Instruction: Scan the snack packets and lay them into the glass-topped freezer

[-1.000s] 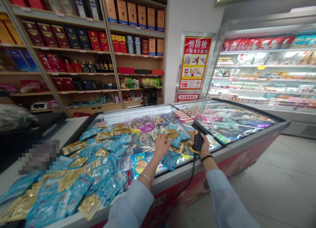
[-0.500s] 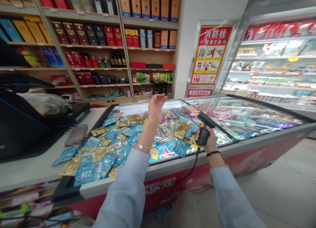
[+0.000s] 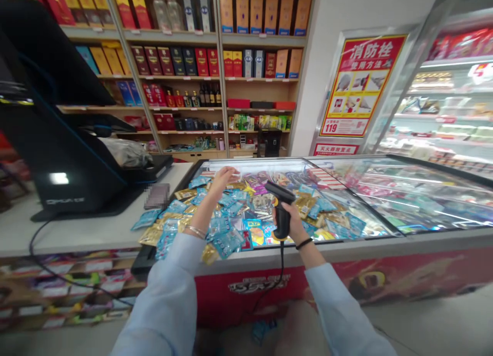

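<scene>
At the far left a black register screen (image 3: pixel 50 114) stands on the pale desk (image 3: pixel 84 232), its cable trailing down the front. Just right of it, blue and gold snack packets (image 3: pixel 181 220) lie scattered from the desk edge onto the glass lid of the chest freezer (image 3: pixel 346 243). The person's left hand (image 3: pixel 222 177) reaches out over the far packets, fingers open and spread, palm down, holding nothing; whether it touches a packet cannot be told. Near it to the right, the right hand (image 3: pixel 289 223) is closed around the grip of a black barcode scanner (image 3: pixel 281 202), held upright above the packets on the lid, its cord hanging down over the freezer's red front. Further right, a lit refrigerated display (image 3: pixel 447 114) lines the wall.
</scene>
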Available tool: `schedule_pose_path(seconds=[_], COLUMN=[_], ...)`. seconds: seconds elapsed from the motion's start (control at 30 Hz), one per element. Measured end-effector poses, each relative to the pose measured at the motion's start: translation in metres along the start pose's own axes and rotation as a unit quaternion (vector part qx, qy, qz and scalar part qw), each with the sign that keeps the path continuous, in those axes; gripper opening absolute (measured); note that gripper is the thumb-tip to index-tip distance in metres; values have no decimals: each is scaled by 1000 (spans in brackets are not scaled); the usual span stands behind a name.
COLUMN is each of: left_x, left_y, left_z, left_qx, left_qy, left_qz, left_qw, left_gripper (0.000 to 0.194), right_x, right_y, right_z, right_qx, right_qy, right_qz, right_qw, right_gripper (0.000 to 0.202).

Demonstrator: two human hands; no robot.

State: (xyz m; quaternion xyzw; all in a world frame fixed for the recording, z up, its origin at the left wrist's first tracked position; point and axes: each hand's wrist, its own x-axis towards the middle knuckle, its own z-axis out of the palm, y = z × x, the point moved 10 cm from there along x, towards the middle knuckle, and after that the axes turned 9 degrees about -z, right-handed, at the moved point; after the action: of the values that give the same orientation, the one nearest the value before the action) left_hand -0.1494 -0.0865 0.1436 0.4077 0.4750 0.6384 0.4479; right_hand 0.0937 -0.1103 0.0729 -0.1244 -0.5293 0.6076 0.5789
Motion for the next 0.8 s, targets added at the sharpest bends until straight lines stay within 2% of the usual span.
schedule_pose_path(seconds=[0.1, 0.17, 0.23, 0.33, 0.43, 0.57, 0.67, 0.73, 0.8], left_x=[-24, -43, -61, -79, -86, -84, -79, -75, -69], left_y=[15, 14, 8, -7, -28, -50, -58, -59, -56], left_z=[-77, -120, -152, -184, -198, -192, -191, -190, -189], left_qx=[179, 286, 383, 475, 533, 629, 685, 688, 659], left_qy=[34, 57, 72, 76, 54, 19, 42, 53, 59], left_qz=[62, 65, 53, 18, -30, -32, -34, -30, -22], left_qw=[981, 954, 920, 876, 844, 776, 727, 723, 750], left_gripper=[31, 35, 35, 33, 32, 34, 34, 34, 34], right_x=[1, 1, 0, -3, -6, -7, -6, -5, -3], right_y=[40, 65, 86, 112, 131, 141, 141, 140, 140], right_z=[41, 64, 84, 105, 112, 109, 102, 100, 101], right_qx=[21, 27, 30, 34, 32, 38, 38, 36, 37], right_qy=[-31, -48, -69, -92, -90, -62, -37, -30, -30], right_qz=[42, 68, 88, 110, 130, 146, 147, 150, 153], right_qw=[998, 996, 993, 989, 987, 987, 988, 988, 987], right_gripper=[29, 29, 30, 31, 32, 34, 34, 34, 34])
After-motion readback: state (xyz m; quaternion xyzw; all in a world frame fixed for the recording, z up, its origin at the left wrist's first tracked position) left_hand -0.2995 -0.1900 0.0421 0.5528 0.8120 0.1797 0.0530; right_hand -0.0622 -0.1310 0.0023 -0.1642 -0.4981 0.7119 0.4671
